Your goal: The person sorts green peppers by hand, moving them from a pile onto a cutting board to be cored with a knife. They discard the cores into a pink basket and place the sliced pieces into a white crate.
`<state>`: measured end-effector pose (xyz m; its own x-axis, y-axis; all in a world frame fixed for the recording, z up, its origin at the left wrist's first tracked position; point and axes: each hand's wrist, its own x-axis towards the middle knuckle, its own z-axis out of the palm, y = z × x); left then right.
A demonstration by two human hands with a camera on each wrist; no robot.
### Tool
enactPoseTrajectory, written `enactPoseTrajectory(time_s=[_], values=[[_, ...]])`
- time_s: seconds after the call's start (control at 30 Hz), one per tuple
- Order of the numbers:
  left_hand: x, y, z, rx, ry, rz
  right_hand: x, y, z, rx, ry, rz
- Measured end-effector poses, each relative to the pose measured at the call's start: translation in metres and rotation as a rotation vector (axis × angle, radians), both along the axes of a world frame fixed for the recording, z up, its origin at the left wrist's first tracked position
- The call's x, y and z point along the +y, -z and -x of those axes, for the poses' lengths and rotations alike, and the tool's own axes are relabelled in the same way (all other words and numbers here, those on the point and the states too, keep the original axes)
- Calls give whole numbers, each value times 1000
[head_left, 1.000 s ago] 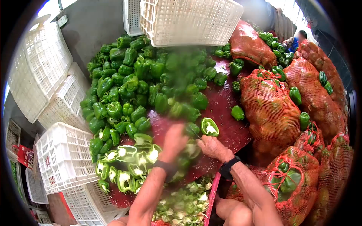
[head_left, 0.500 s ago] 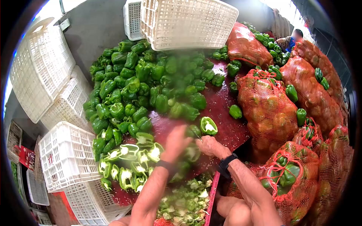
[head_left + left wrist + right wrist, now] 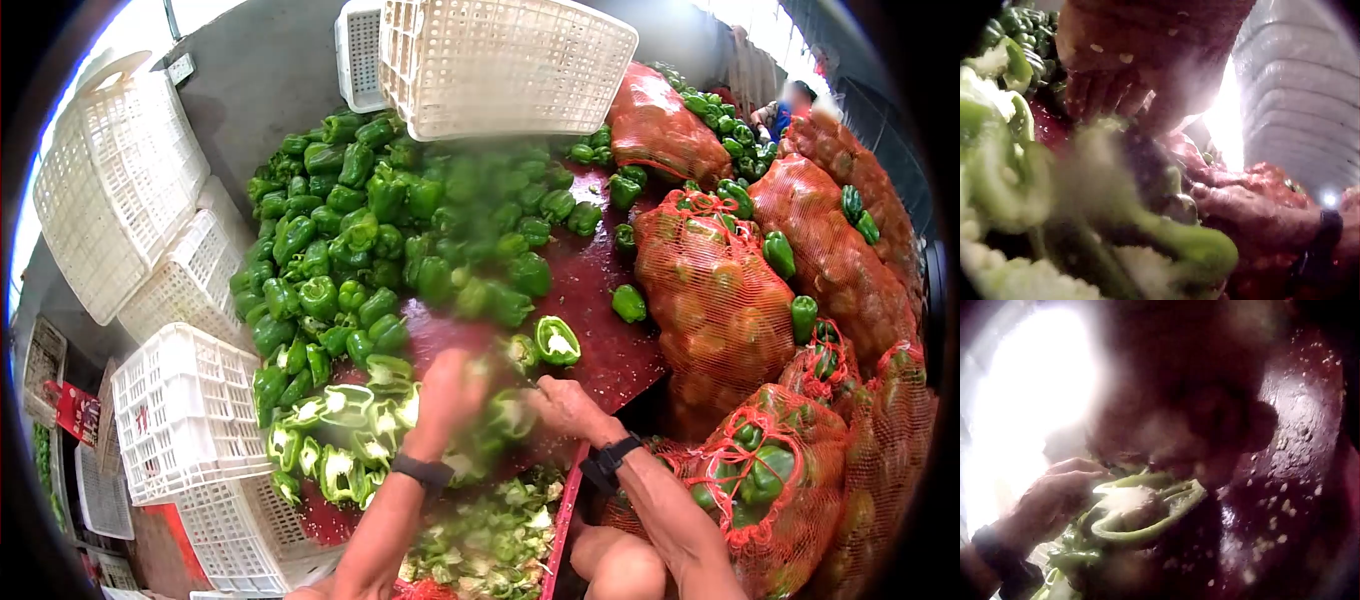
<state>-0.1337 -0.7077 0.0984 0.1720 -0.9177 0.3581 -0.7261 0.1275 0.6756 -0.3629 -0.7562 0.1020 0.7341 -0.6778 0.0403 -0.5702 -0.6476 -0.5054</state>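
Note:
My left hand [image 3: 450,400], blurred in the head view, is over the red table with its fingers at a freshly cut green bell pepper half [image 3: 521,352]. In the right wrist view, the left hand's fingers [image 3: 1063,487] grip the rim of a pepper half [image 3: 1141,515] with pale core and seeds showing. My right hand [image 3: 572,408] is close on the right, fingers curled round a small knife that is mostly hidden. Another pepper half [image 3: 557,341] lies cut side up just beyond it. Several cut halves [image 3: 345,405] lie left of my left hand.
Whole bell peppers [image 3: 340,230] are heaped at the back left of the table [image 3: 600,265]. Pepper scraps [image 3: 490,540] fill a space near my knees. White crates [image 3: 185,410] stand at left, another crate [image 3: 500,65] behind. Full red mesh sacks [image 3: 710,300] line the right.
The pepper between my hands, dark and whole-skinned with a thin blade at it before, now shows a pale cut face. My right hand has drawn slightly downward and away from it.

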Motion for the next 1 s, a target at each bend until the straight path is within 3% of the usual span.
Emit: enactPoseTrajectory(time_s=[0.07,0.17,0.27,0.33,0.47,0.6,0.73,0.77,0.87,0.9,0.93,1.0], values=[[10,-8,6,-103,193,104,-2,2,10,-305,269,-315],[29,-5,34,-344,394,69,-22,-9,22,-399,360,-136],[39,11,45,-524,417,20,-37,-7,39,-153,528,67],[37,12,43,-556,386,67,-36,-6,55,51,498,161],[29,17,31,-537,395,8,-34,40,68,96,677,59],[28,-8,16,-494,462,-39,-6,33,38,99,622,31],[19,-13,0,-476,388,-111,10,23,17,108,505,-32],[18,-18,-3,-551,329,-143,8,24,13,76,371,45],[16,-4,-14,-475,230,-145,9,0,21,60,175,-9],[17,-5,-16,-425,265,-172,0,7,27,34,12,49],[19,-11,-16,-411,284,-184,-9,9,30,76,55,-82],[21,-18,-17,-379,325,-207,-7,-24,29,80,191,-73]])
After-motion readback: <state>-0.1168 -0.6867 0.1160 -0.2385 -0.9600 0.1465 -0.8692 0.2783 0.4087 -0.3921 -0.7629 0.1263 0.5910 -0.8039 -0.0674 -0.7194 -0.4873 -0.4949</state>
